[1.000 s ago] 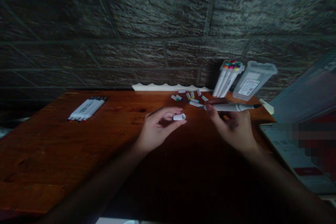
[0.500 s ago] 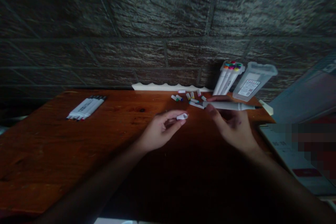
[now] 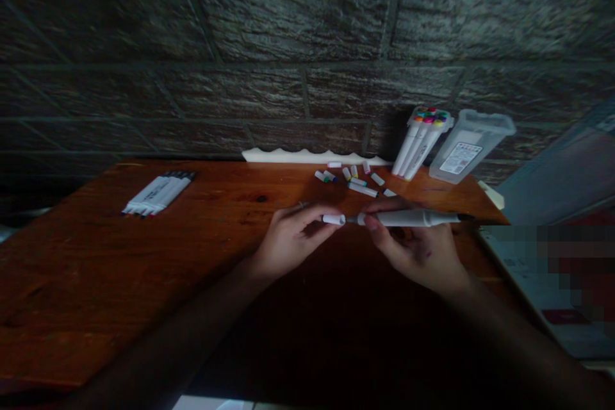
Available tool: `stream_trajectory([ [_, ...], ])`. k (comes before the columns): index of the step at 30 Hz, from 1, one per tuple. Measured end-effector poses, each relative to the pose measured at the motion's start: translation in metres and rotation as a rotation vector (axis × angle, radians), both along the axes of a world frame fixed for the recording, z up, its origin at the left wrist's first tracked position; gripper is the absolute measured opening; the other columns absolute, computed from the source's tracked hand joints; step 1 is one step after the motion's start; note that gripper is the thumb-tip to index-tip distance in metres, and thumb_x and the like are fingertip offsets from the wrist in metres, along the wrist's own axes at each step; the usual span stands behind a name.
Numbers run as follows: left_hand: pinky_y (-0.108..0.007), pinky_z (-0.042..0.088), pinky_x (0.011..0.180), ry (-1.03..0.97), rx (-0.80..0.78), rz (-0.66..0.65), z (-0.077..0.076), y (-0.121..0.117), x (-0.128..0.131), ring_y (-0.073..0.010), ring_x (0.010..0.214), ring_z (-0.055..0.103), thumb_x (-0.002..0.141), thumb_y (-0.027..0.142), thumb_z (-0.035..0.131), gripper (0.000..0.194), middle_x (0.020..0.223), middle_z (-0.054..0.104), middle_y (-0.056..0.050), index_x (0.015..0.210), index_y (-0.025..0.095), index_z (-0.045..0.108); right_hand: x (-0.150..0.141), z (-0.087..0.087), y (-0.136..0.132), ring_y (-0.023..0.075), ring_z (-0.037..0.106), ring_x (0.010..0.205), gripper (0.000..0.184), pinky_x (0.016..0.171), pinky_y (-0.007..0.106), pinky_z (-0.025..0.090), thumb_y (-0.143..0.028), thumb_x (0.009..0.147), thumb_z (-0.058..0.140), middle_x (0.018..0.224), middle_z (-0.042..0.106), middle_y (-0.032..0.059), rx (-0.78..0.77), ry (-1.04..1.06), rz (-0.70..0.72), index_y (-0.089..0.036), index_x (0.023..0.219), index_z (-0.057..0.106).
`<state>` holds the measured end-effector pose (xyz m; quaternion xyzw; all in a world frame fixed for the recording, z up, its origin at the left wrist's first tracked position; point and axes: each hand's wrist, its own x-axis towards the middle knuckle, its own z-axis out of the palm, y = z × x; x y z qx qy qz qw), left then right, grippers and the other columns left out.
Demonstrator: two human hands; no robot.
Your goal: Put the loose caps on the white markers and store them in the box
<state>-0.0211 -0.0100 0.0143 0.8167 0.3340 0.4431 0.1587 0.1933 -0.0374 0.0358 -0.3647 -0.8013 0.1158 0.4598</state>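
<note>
Between thumb and fingers, my left hand (image 3: 291,237) pinches a small white marker cap (image 3: 333,219), its open end facing right. My right hand (image 3: 416,243) grips a white marker (image 3: 403,218) lying level, uncapped at both ends. Its left nib is right at the mouth of the cap; whether it has entered I cannot tell. The dark, wider tip (image 3: 465,218) points right. Just behind my hands, several loose caps (image 3: 358,182) with coloured ends lie scattered on the wooden table (image 3: 216,256).
A clear holder of upright markers (image 3: 418,144) with coloured ends stands at the back right, beside a clear plastic case (image 3: 471,144). At the left lies a row of white markers (image 3: 158,195). A stone-patterned wall (image 3: 298,45) closes off the back. A flat panel (image 3: 528,269) is at the right.
My right hand has brought the marker left and toward me, and its left nib now meets the cap. My left hand has turned the cap level with it. A cap behind the marker has come into view.
</note>
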Motion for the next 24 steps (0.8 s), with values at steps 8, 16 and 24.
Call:
stream_trajectory([
  [8,-0.024,0.056,0.079,-0.006,0.078,-0.03,0.002,-0.002,-0.002,-0.0139,0.084,0.071,0.084,0.015,0.065,0.013,0.093,0.075,-0.003,0.096,0.019,0.069,-0.003,0.001,0.0,0.0154,0.068,0.075,0.006,0.064,0.026,0.054,-0.023,0.087,0.059,0.09,0.072,0.0033,0.001,0.023,-0.023,-0.022,0.088,0.065],
  [16,-0.021,0.055,0.077,0.048,0.147,-0.029,0.007,-0.008,0.001,-0.0128,0.081,0.071,0.084,0.016,0.066,0.014,0.092,0.075,-0.003,0.098,0.018,0.068,-0.003,0.005,-0.006,0.0146,0.069,0.076,0.014,0.068,0.025,0.055,-0.021,0.086,0.062,0.09,0.074,0.0025,0.108,-0.1,0.043,-0.021,0.1,0.064],
  [24,-0.019,0.055,0.075,0.019,0.138,0.044,0.016,-0.011,-0.002,-0.011,0.078,0.069,0.082,0.016,0.069,0.017,0.091,0.074,-0.002,0.099,0.018,0.069,0.018,0.012,0.009,0.0139,0.065,0.062,0.009,0.059,0.024,0.049,-0.021,0.087,0.06,0.078,0.072,0.0041,0.314,-0.212,-0.293,-0.017,0.081,0.065],
])
